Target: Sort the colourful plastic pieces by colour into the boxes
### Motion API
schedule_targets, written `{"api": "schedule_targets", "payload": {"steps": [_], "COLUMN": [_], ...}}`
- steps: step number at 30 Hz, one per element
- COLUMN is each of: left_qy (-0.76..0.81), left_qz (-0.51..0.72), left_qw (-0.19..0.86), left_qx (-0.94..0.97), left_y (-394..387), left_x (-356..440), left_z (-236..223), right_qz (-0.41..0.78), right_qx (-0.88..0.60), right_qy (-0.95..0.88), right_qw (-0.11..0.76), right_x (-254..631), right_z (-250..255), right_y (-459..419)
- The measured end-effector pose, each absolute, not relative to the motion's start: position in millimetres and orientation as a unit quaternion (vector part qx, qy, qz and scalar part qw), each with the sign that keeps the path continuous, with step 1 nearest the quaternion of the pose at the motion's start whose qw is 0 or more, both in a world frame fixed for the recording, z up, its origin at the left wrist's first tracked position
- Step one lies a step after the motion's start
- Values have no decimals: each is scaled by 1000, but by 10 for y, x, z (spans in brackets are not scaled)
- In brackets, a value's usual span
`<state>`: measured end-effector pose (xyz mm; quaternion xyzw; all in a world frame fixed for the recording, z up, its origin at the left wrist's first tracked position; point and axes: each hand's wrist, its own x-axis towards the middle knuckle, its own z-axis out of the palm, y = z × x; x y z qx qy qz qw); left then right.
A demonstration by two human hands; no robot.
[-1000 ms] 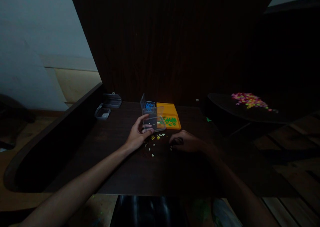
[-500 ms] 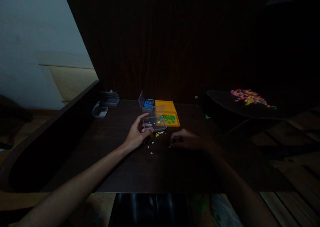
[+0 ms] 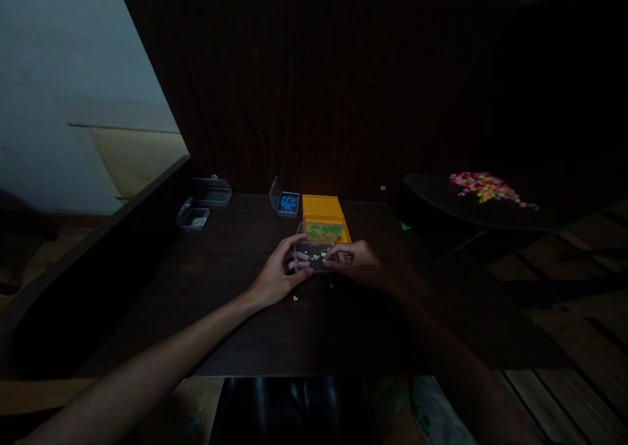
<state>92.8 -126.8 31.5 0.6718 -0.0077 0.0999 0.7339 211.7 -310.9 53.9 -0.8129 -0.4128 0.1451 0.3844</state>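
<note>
The left hand [image 3: 275, 276] curls around the left end of a clear plastic case [image 3: 318, 247], its long axis running left to right, near of a yellow case [image 3: 320, 205]. The right hand's [image 3: 362, 263] fingers pinch at the right end, contents too dim to tell.

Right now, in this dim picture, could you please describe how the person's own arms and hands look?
The left forearm and right forearm are slender and bare to the picture's edge, with no sleeves showing. The left hand and right hand wear no gloves. No watch or bracelet is visible; shadow hides finer details on the right.
</note>
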Motion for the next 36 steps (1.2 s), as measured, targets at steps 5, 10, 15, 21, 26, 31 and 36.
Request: {"api": "schedule_targets", "payload": {"steps": [5,10,15,21,26,31,36], "left_qy": [0,13,28,43,53,46,35], "left_qz": [87,84,85,116,106,104,99], "left_qw": [738,740,739,729,731,730,729], "left_qx": [669,668,668,673,672,674,676], "left_y": [-1258,-1207,-1122,-1088,-1088,-1080,-1086], "left_x": [934,961,992,1000,987,989,990], "left_z": [307,297,299,340,369,360,349], "right_qz": [136,181,225,226,227,233,246], "right_qx": [-821,-782,-738,-735,-735,-737,-729], "right_qy": [-394,-449,-566,-593,-596,-587,-578], "right_qw": [391,393,292,239,231,241,272], "right_x": [2118,2155,2235,2247,2237,2220,2192], "right_z": [524,588,666,608,548,514,542], "right_y": [-3097,-3233,-3347,-3319,-3314,-3305,-3292]}}
